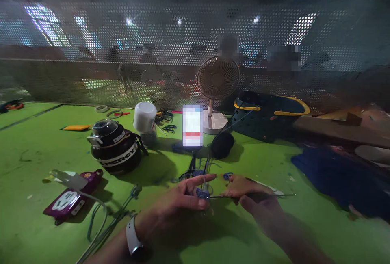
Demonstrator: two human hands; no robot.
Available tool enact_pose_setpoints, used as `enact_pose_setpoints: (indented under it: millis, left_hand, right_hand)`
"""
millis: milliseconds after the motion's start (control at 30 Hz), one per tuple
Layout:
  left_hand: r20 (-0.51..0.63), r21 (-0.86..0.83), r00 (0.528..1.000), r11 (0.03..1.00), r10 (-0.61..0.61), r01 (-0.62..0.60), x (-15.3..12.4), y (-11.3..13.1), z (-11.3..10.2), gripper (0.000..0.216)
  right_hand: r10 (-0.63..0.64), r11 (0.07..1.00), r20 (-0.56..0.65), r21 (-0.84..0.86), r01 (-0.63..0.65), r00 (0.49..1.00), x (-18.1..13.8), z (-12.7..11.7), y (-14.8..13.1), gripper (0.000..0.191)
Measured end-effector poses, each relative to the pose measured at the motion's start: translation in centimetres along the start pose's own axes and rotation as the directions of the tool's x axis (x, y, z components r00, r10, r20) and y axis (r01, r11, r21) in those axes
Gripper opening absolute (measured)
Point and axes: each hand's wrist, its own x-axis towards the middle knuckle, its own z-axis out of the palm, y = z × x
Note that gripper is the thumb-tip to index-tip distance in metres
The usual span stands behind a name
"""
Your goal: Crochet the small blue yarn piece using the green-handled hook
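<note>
Above the near edge of the green tabletop (36, 150), the left hand (179, 199) pinched a small blue yarn piece (202, 193) in a narrow grip, forefinger stretched out; the right hand (250, 195) held a thin hook (274, 195) in a closed grip, its tip at the yarn; a slack pinch could, I judged, let loops slide off, or the strand toward the dark yarn ball (222, 144) could snag; blur hid the hook's tip and the stitches; both forearms were cut off.
</note>
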Motion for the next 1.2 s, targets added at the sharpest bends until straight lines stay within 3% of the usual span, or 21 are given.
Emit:
enact_pose_setpoints:
  millis: [300,533,667,800,1200]
  left_hand:
    - [0.016,-0.014,1.0,1.0,-0.013,0.014,-0.4,0.3,0.6,0.072]
    - [0.092,0.026,0.995,0.999,0.024,-0.026,-0.2,0.3,0.1,0.078]
    - [0.045,0.09,0.996,0.992,0.081,-0.085,0.3,-0.3,-0.4,0.073]
    - [-0.03,0.081,0.986,0.984,0.164,-0.161,0.9,-1.1,-0.7,0.051]
    - [-0.153,0.153,0.953,0.959,0.261,-0.238,1.3,-1.2,0.3,0.037]
  right_hand:
    - [-0.038,0.999,0.063,0.032,0.036,0.997,0.1,-0.4,-0.2,0.011]
    - [0.02,0.999,-0.114,0.038,-0.015,0.993,0.3,-0.7,0.0,0.012]
    - [0.051,0.996,-0.164,0.087,-0.037,0.985,0.1,-0.4,0.0,0.01]
    - [0.043,0.999,-0.207,0.027,-0.038,0.977,-0.4,0.0,-0.2,0.008]
    - [0.256,0.961,-0.345,-0.012,-0.277,0.903,-0.3,1.2,-2.0,0.016]
